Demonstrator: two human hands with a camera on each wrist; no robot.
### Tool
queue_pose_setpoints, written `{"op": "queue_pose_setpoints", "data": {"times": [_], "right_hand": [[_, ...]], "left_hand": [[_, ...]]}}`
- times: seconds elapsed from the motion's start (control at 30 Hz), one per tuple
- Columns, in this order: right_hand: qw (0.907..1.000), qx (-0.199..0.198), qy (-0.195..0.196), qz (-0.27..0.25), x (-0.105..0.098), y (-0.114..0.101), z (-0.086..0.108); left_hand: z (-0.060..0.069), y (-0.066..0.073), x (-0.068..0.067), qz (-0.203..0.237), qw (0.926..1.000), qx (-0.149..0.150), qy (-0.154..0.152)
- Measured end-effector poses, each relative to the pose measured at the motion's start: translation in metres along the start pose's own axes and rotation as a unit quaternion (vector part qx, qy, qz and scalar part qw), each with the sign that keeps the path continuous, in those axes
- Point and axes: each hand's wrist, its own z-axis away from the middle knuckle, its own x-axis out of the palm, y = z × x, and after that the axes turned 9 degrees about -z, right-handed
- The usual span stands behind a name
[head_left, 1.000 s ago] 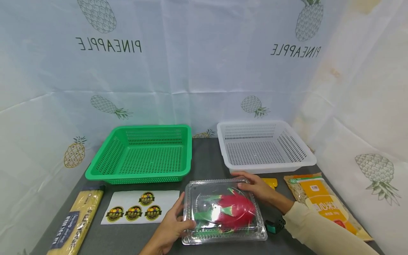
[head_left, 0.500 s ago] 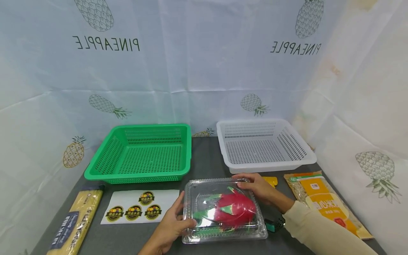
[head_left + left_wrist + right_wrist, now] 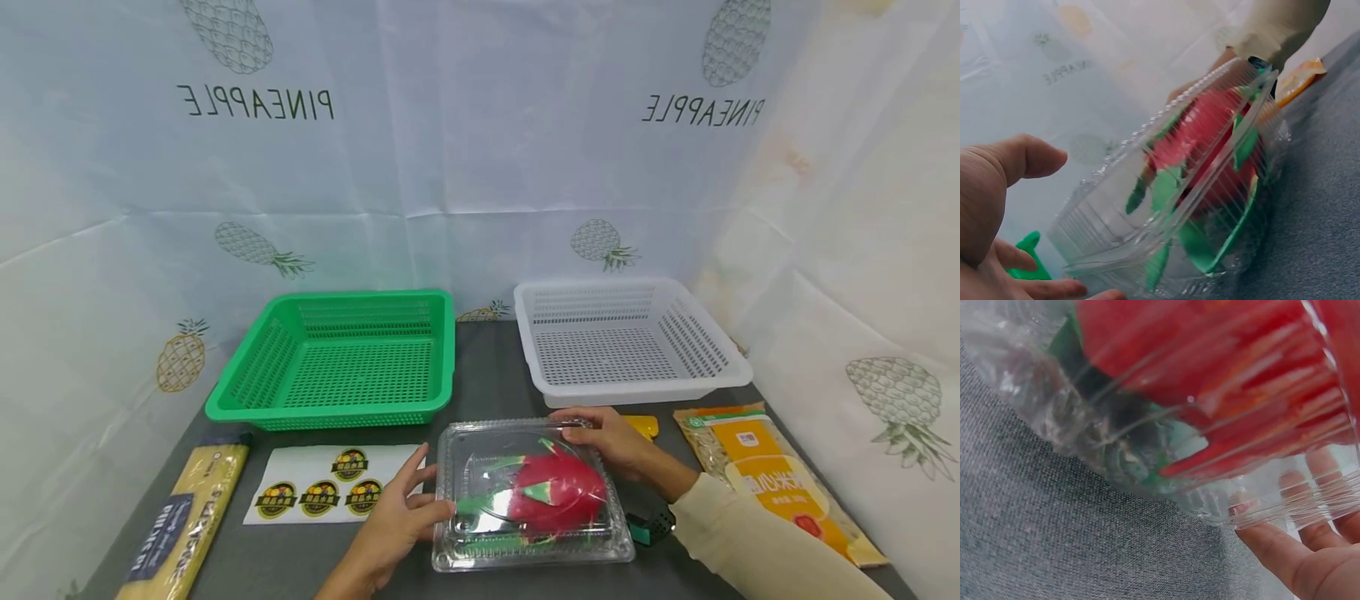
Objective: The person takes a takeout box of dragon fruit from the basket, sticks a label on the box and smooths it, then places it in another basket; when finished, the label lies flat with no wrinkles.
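A clear plastic clamshell box (image 3: 536, 558), lid down, sits on the dark table before me. Through it shows a red dragon fruit (image 3: 562, 493) with green scales. My left hand (image 3: 397, 515) is at the box's left side with fingers spread. In the left wrist view its thumb (image 3: 1038, 156) stands apart from the lid; whether the lower fingers touch the box I cannot tell. At the far right corner my right hand (image 3: 611, 440) grips the box, thumb over the lid. In the right wrist view its fingers (image 3: 1319, 534) lie along the ribbed wall.
Behind stand a green basket (image 3: 330, 414) and a white basket (image 3: 637, 392). A sheet of round stickers (image 3: 405, 458) and a noodle pack (image 3: 183, 517) lie left. On the right are a grain bag (image 3: 780, 483), a yellow object (image 3: 642, 427) and a black-and-teal object (image 3: 651, 528).
My left hand has loosened from the box's left edge, its thumb drawing back and its fingers spreading. The right hand and the box stay in place; the view has shifted slightly.
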Motion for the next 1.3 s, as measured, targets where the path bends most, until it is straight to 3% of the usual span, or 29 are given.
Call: {"op": "queue_pose_setpoints", "data": {"times": [0.37, 0.93, 1.13, 1.3], "right_hand": [[0.9999, -0.01, -0.012, -0.006, -0.002, -0.003, 0.003], [0.9997, -0.014, -0.019, -0.01, -0.002, 0.0, 0.002], [0.9996, -0.017, -0.018, -0.01, -0.001, 0.0, 0.003], [0.9997, -0.018, -0.016, -0.007, -0.001, 0.0, 0.003]], "left_hand": [[0.007, 0.011, -0.012, -0.014, 0.9977, 0.056, 0.034], [0.014, 0.024, -0.026, -0.015, 0.992, 0.096, 0.081], [0.015, 0.024, -0.03, -0.033, 0.9862, 0.13, 0.096], [0.012, 0.022, -0.036, -0.054, 0.9765, 0.17, 0.121]]}}
